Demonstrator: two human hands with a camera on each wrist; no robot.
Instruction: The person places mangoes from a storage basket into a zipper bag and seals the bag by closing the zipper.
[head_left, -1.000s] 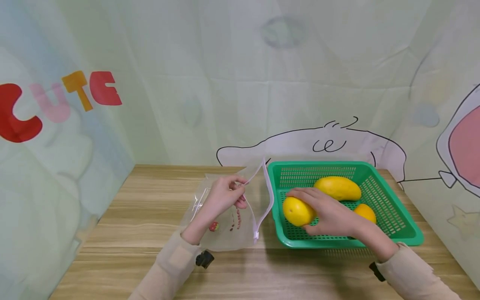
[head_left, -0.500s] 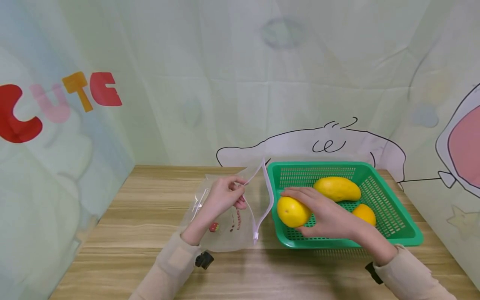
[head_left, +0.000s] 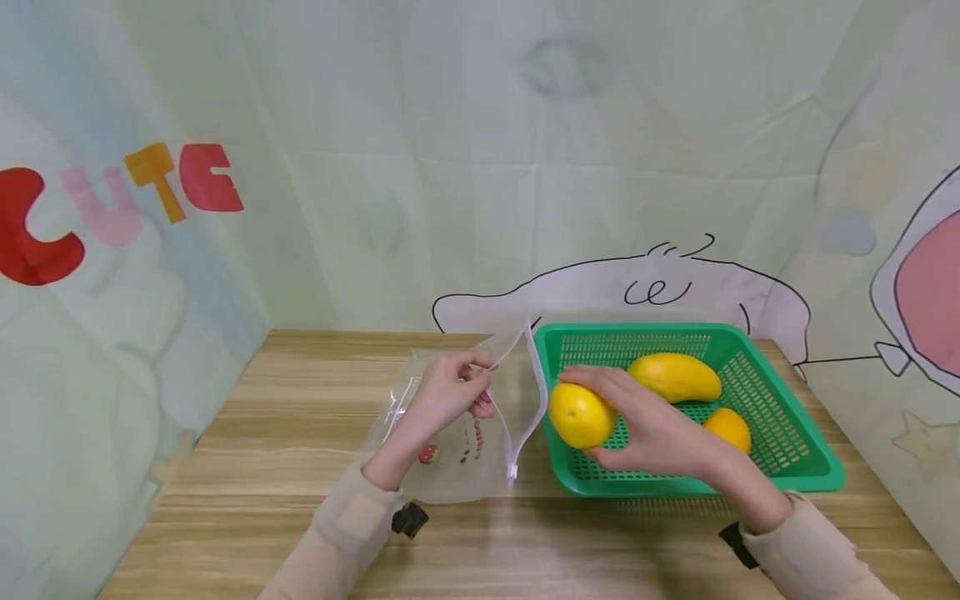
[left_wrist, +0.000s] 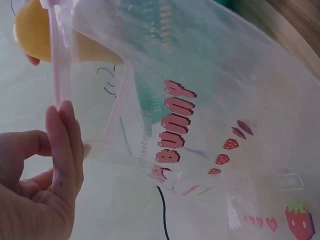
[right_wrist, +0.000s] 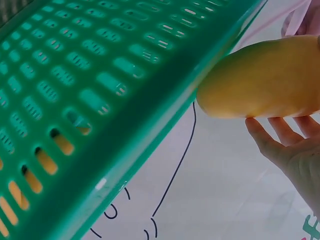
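My left hand [head_left: 448, 390] pinches the rim of a clear zip bag [head_left: 468, 479], holding its mouth spread toward the right. The bag has a pale pink zip strip with a slider, and red strawberry prints and lettering [left_wrist: 175, 122] show in the left wrist view. My right hand [head_left: 651, 427] grips a yellow mango [head_left: 581, 415], thumb beneath and fingers over it. That mango is raised at the left side of the green basket [head_left: 813, 481], just right of the bag's mouth. In the right wrist view the mango [right_wrist: 260, 80] looks long, with fingertips along its side.
Inside the basket lie another long yellow mango [head_left: 675, 377] at the back and a rounder orange-yellow fruit [head_left: 727, 429] near the right forearm. A wood-grain table [head_left: 300, 450] carries everything, with a printed curtain [head_left: 375, 167] behind it.
My right hand has moved left and slightly up with the mango, from inside the basket toward the bag's mouth. The left hand and the bag have stayed in place.
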